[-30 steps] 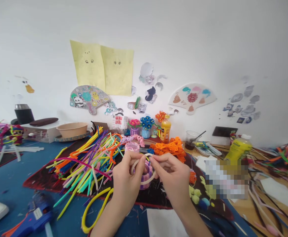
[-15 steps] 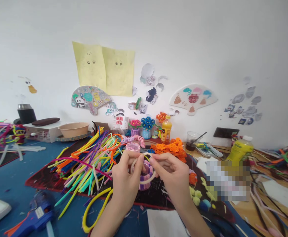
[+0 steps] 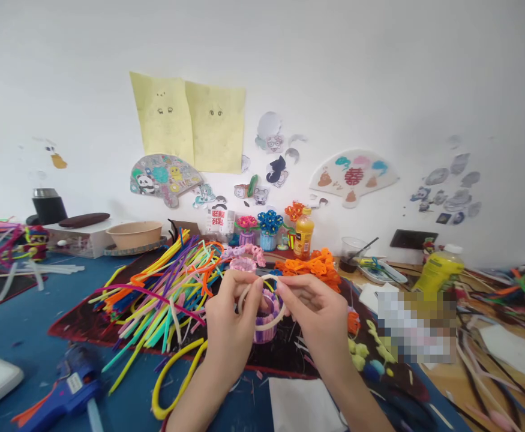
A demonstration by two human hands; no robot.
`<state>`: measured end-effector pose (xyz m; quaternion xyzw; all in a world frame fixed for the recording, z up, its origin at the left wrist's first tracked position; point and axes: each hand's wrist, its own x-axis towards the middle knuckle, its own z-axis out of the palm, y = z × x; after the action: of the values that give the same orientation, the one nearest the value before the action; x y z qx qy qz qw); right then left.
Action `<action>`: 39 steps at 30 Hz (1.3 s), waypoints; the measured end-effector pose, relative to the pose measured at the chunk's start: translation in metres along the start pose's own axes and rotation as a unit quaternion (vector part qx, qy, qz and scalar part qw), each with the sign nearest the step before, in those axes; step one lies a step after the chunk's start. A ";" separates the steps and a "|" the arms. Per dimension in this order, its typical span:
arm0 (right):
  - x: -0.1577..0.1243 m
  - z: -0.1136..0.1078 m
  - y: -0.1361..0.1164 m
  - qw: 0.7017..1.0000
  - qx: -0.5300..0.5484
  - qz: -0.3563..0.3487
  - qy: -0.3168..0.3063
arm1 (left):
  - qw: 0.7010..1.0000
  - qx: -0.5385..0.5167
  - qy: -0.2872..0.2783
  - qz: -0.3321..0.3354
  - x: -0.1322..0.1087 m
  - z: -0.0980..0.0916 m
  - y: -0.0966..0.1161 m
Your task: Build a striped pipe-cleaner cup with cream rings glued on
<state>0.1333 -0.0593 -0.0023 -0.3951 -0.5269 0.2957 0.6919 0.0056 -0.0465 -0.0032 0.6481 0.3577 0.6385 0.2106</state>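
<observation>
My left hand (image 3: 230, 324) and my right hand (image 3: 318, 315) meet at the middle of the table, both pinched on a cream pipe-cleaner loop (image 3: 272, 324). The loop curves from my fingertips down around a small pink and purple woven basket (image 3: 264, 315) standing on the black mat (image 3: 77, 324) between my hands. My left fingers wrap the loop's left side and my right thumb and forefinger pinch its top. A second pink woven cup (image 3: 243, 264) stands just behind.
A heap of coloured pipe cleaners (image 3: 163, 285) lies to the left, orange twisted pieces (image 3: 311, 267) behind. A blue glue gun (image 3: 71, 390) and yellow loop (image 3: 172, 378) lie front left. Bottles (image 3: 303, 234), small flower pots, a plastic cup (image 3: 349, 255) and a bowl (image 3: 132, 235) line the wall.
My hands have kept their pinch on the cream loop with only slight finger shifts. The view has drifted a little.
</observation>
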 end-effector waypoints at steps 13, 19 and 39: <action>-0.002 -0.004 0.002 0.988 -0.124 -0.095 0.014 | 0.965 0.182 0.056 0.180 0.010 -0.010 0.003; -0.002 -0.005 0.001 0.978 -0.168 -0.121 0.022 | 0.952 0.206 0.037 0.223 0.009 -0.009 -0.003; 0.001 -0.007 0.002 0.988 -0.136 -0.066 0.012 | 0.969 0.177 0.016 0.172 0.007 -0.006 -0.004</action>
<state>0.1400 -0.0589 -0.0047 -0.4540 -0.5785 0.1703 0.6559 -0.0020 -0.0399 -0.0012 0.7164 0.3512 0.6022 -0.0265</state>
